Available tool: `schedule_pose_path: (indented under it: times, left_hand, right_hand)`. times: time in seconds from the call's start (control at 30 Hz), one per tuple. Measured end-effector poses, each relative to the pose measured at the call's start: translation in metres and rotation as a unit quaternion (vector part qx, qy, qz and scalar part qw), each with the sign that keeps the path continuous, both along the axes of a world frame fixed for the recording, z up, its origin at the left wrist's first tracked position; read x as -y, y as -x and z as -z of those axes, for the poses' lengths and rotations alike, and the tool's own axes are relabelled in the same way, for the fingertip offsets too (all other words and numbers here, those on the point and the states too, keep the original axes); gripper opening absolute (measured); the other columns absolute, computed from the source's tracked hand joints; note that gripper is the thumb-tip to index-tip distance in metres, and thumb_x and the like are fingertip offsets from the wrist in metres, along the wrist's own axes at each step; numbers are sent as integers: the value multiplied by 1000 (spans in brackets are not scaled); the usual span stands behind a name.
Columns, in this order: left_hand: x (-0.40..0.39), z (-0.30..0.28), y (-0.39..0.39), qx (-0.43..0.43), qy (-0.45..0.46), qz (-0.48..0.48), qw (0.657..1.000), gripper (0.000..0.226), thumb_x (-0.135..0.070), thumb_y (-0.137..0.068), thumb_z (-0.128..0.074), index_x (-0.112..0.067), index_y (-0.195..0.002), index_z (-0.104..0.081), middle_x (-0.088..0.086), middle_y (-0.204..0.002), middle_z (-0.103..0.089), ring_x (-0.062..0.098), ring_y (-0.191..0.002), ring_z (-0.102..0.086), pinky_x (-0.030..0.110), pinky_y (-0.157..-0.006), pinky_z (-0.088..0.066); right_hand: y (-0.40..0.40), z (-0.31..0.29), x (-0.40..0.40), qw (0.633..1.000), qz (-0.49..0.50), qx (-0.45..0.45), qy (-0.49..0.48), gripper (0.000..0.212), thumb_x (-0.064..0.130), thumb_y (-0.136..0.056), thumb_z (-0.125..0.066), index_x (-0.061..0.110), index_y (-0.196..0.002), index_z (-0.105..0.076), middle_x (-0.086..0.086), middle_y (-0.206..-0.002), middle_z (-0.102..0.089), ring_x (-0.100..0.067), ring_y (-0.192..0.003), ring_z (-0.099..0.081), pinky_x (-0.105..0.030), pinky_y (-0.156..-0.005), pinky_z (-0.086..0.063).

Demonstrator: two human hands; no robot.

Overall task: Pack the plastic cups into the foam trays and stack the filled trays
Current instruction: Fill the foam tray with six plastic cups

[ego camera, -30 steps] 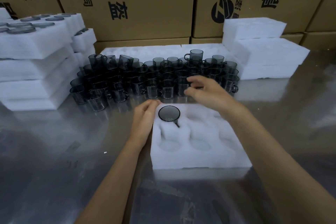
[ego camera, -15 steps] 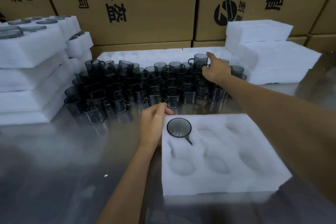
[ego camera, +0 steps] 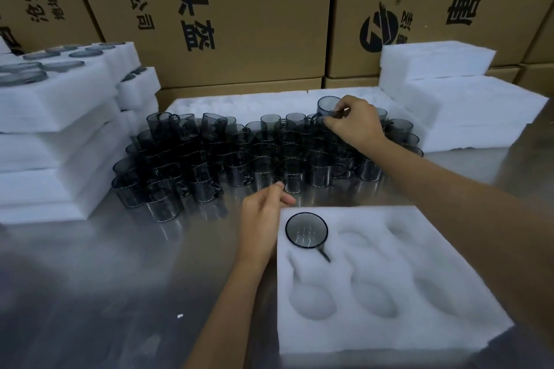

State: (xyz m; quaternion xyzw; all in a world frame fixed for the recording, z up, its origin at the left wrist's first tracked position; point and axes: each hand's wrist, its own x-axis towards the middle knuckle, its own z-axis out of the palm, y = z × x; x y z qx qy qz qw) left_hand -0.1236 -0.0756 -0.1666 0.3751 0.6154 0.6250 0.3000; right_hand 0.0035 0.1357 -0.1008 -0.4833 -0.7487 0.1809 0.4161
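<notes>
boxes: brown cardboard cartons (ego camera: 239, 15) stacked along the far side; black Chinese print, seen rotated and partly cut off, "头盔" and "有限公司" readable on the middle one
logo: round black emblem (ego camera: 379, 34) with a small ® mark on the right carton, more characters beside it, too cropped to read
desk: shiny metal desk (ego camera: 90, 278), small white scrap (ego camera: 180, 315) lying near left
foam tray: white foam tray (ego camera: 389, 293) near right, six pockets; one cup (ego camera: 306, 231) seated upright in the far-left pocket, handle pointing near-right; other pockets bare
cups: dense cluster of smoky dark plastic cups (ego camera: 239, 156) mid-desk, between the tray and a flat foam sheet (ego camera: 239, 102) behind them
filled trays: stack of foam trays (ego camera: 54, 135) far left, cup rims showing in the top one
foam blocks: white foam blocks (ego camera: 467, 99) stacked far right
right hand: right hand (ego camera: 356, 126) reaches over the cluster's far right; fingers pinch the handle of a raised cup (ego camera: 327, 105); forearm hides cups beneath it
left hand: left hand (ego camera: 263, 219) rests at the tray's far-left corner, fingers loosely curled, grasping nothing
</notes>
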Motion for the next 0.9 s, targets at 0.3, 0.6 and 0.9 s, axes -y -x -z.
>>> schedule_pose_path:
  times: [0.3, 0.6, 0.9]
  left_hand:
    - [22, -17, -7, -75, -43, -46, 995, 20, -13, -94, -56, -14, -84, -73, -1, -79, -72, 17, -81, -67, 38, -79, -51]
    - [67, -56, -49, -275, -105, 148, 944, 79, 5, -92, -58, -47, -147, -36, -21, -143, -49, 5, -136, -43, 34, -102, -48]
    - [72, -56, -69, -331, -111, 59, 935, 66, -12, -77, -82, -35, -133, -56, -30, -123, -56, 1, -121, -50, 28, -104, -42]
  right_hand:
    - [-59, -11, 144, 977, -143, 44, -152, 18, 16, -77, -74, 18, -88, -59, 6, -114, -67, -5, -121, -54, -18, -93, -40]
    - [-88, 5, 223, 966, -213, -94, -109, 41, 6, -78, -71, 31, -106, -55, 16, -128, -61, -8, -125, -56, -22, -101, -45]
    - [-103, 19, 218, 963, -227, -142, -24, 71, -4, -82, -69, 29, -141, -48, 20, -137, -58, -3, -131, -52, -26, -107, -44]
